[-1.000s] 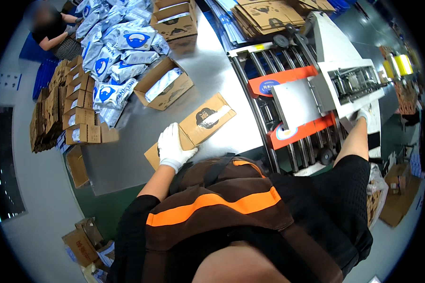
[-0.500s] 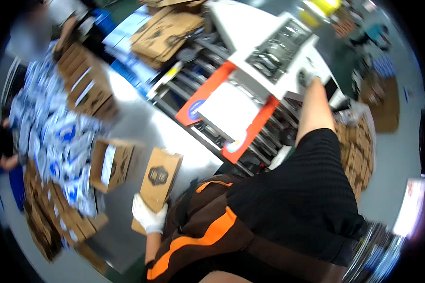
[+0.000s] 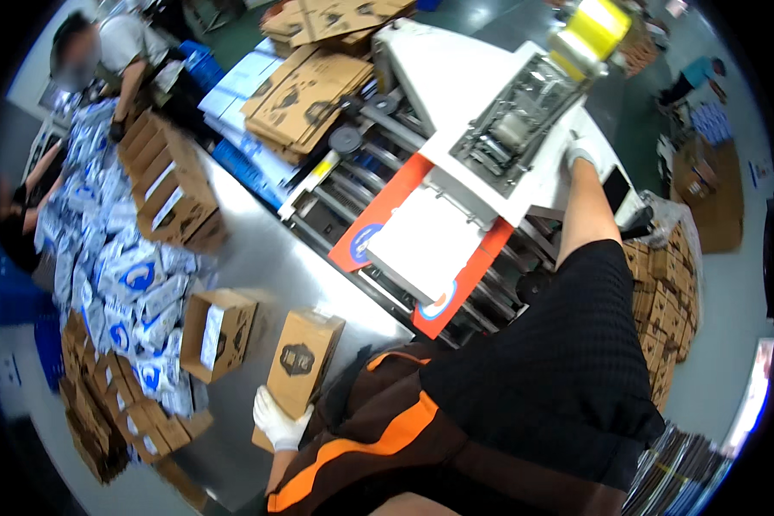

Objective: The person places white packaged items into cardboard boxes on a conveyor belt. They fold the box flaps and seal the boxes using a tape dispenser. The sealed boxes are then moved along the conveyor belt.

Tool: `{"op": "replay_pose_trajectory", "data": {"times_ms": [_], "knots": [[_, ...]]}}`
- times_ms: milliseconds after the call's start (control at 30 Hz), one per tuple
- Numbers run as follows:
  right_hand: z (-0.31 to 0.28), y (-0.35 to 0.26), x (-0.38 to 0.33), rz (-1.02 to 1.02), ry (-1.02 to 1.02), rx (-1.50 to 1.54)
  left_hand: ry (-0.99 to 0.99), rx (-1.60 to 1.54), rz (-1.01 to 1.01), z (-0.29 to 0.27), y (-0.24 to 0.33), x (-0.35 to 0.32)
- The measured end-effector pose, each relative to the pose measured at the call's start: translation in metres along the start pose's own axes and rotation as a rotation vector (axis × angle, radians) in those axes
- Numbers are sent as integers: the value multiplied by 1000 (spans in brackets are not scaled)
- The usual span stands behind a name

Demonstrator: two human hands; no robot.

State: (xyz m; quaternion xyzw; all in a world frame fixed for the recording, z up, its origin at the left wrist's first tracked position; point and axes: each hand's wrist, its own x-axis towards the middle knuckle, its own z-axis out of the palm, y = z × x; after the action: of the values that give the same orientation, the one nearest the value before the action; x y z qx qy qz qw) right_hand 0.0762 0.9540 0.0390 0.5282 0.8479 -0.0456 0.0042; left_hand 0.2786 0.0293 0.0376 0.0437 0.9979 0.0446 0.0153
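Note:
My left hand [image 3: 279, 420], in a white glove, grips the near end of a closed brown cardboard box [image 3: 303, 365] with a dark printed emblem. That box lies on the metal table, close against my apron. My right arm reaches forward to a white carton-sealing machine [image 3: 443, 73]. There my gloved right hand [image 3: 580, 155] is at the machine's side panel; its fingers are mostly hidden. Left of the closed box stands an open cardboard box [image 3: 218, 334] with a white paper inside.
Blue-and-white bags [image 3: 138, 279] are heaped along the metal table [image 3: 262, 245]. Open boxes [image 3: 168, 185] stand behind, near a co-worker [image 3: 133, 52]; another person [image 3: 30, 211] is at far left. Flattened cartons [image 3: 305, 95] lie beside the rollers. Stacked boxes [image 3: 662, 301] stand at right.
The whole view has shifted, so the scene sits slightly lower and further right. My left hand stays on the closed box, and my right hand stays at the machine.

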Motion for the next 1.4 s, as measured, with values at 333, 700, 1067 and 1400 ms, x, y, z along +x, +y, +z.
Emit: {"op": "replay_pose_trajectory", "data": {"times_ms": [333, 700, 1067, 1400], "knots": [[-10, 14, -32, -100, 96, 80, 16, -120, -106, -22, 90, 80], [-12, -200, -627, -1227, -708, 323, -37, -260, -34, -14, 59, 71], [1, -249, -694, -1376, -428, -215, -116, -299, -24, -24, 54, 69], [43, -83, -651, -803, -911, 602, -257, -119, 81, -27, 79, 90]]}}
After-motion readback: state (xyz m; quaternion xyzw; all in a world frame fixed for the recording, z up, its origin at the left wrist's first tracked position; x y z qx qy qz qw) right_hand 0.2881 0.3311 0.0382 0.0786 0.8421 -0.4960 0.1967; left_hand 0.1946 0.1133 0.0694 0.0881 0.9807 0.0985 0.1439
